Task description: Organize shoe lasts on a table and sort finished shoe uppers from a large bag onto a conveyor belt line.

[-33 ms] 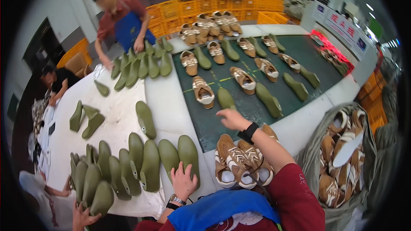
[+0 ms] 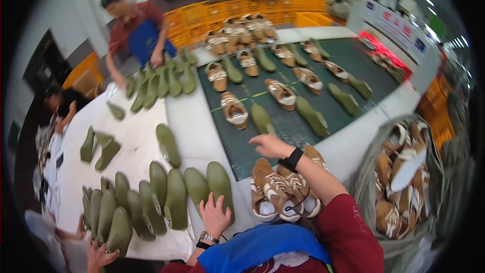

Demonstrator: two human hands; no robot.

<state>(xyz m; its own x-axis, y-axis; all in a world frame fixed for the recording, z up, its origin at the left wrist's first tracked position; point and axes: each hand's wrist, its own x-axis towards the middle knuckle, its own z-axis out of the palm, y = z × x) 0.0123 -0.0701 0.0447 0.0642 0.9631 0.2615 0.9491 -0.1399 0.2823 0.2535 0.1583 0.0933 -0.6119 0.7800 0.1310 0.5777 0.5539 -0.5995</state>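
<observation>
While our left hand lies with its fingers spread over the near ends of two green lasts, our right hand stretches out with its fingers loosely open over the dark green belt. Just beyond the right fingers we see a single last; nearer us, behind them, sit several brown-and-white shoes. Left of our left fingers, we have a cluster of lasts on the white worktop.
</observation>
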